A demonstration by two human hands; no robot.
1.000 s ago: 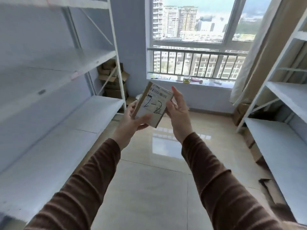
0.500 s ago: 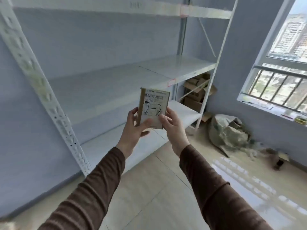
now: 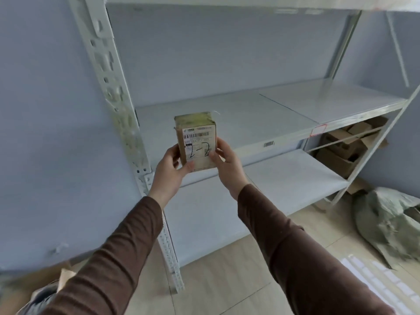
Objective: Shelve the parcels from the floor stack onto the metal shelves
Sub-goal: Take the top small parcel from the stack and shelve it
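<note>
- Parcel [image 3: 196,142]: small brown cardboard box, upright, held in the air between my two hands. White shipping label faces me, barcode near the top, "2-2" handwritten in black marker lower down. Yellowish tape over the top end.
- Left hand [image 3: 169,169]: clamped on the parcel's left side, thumb across the lower left corner of the label, fingers wrapped behind.
- Right hand [image 3: 227,162]: clamped on the right side, thumb on the label's right edge, other fingers behind the box where I can't see them.
- Both sleeves brown, arms stretched forward.
- Parcel position: in front of the metal shelves [image 3: 250,114], level with the front edge of the middle shelf, toward its left end near the perforated left upright [image 3: 118,96]. Not resting on any shelf; whether it's past the front edge or just short of it I can't tell.
- Middle shelf board: white, two panels with a seam right of centre. Small barcode sticker [image 3: 268,144] and a red-bordered tag [image 3: 318,130] on its front lip, both to the right of the parcel.
- Lower shelf [image 3: 284,178]: white, directly below and behind my hands.
- Beyond the right end of the shelves: cardboard boxes [image 3: 347,144] piled on the floor against the wall.
- Grey-green sack [image 3: 386,221] crumpled on the tiled floor at the right edge.
</note>
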